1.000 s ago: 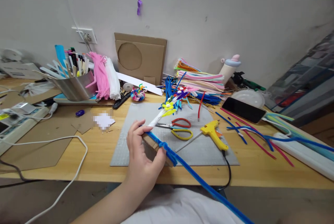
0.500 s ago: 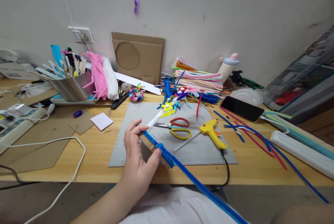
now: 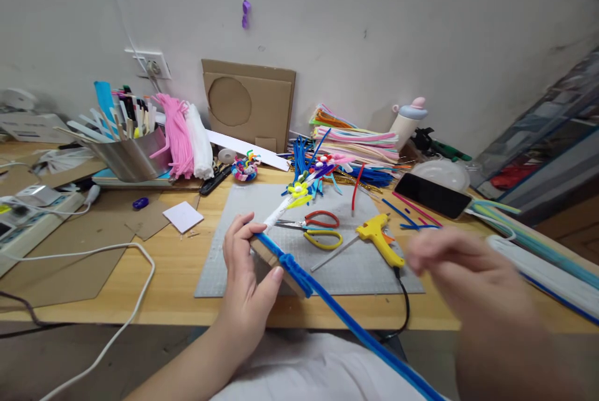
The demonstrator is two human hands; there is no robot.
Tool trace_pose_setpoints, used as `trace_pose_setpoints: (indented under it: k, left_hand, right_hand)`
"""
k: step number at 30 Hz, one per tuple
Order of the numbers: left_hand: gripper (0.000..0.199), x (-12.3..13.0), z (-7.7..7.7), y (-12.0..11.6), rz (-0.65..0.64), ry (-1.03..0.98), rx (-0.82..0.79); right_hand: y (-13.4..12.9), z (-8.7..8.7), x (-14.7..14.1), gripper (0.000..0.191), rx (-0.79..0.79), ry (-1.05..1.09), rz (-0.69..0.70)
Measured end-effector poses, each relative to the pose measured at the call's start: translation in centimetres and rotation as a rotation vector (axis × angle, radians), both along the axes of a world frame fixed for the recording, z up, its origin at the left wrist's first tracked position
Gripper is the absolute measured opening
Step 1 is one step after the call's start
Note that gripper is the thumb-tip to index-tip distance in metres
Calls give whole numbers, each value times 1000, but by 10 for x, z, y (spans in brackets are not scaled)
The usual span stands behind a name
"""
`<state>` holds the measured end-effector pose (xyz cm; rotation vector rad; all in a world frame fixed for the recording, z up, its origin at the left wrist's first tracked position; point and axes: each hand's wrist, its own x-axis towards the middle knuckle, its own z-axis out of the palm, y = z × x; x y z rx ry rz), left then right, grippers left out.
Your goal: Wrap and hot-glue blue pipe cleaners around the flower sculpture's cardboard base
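My left hand (image 3: 246,273) grips a small cardboard piece (image 3: 294,287), tilted above the front of the grey mat. Fuzzy blue pipe cleaners (image 3: 289,261) lie knotted along the top of the cardboard; their long tail (image 3: 369,342) runs down to the lower right over my lap. Just past my fingertips a white wrapped stem (image 3: 278,211) leads to a yellow pipe-cleaner flower (image 3: 298,189); whether it joins the cardboard is hidden. Over the right of the table, my right hand (image 3: 472,273) is raised and smeared by motion, so its fingers cannot be made out.
On the grey mat (image 3: 219,264) lie scissors (image 3: 322,239) and a yellow glue gun (image 3: 381,239). Bundled pipe cleaners (image 3: 355,145), a phone (image 3: 433,195) and a metal holder of sticks (image 3: 135,154) stand farther back. A white cable (image 3: 145,295) curves over the left side.
My right hand has swung into view from the lower right, covering part of the loose blue and red pipe cleaners there. My left hand keeps its hold, almost unmoved.
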<state>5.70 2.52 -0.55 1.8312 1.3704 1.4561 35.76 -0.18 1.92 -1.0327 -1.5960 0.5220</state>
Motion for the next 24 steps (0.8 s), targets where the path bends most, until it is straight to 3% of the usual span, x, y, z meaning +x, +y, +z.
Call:
trace_pose_setpoints:
  k: [3, 6, 9, 15, 18, 24]
  left_hand:
    - [39, 0, -1, 1, 16, 2, 12]
    - [43, -1, -2, 2, 37, 22, 35]
    - [46, -2, -2, 2, 46, 54, 41]
    - [45, 0, 0, 1, 63, 55, 45]
    - [44, 0, -1, 0, 57, 40, 37]
    - [45, -3, -3, 0, 15, -37, 12]
  right_hand:
    - [26, 8, -55, 18, -13, -83, 303]
    - [28, 10, -97, 23, 105, -180, 367]
    - [27, 6, -117, 20, 180, -189, 331]
    - [36, -2, -125, 12, 245, -282, 237]
    - [35, -1, -123, 7, 159, -215, 282]
    - [31, -1, -116, 19, 48, -33, 330]
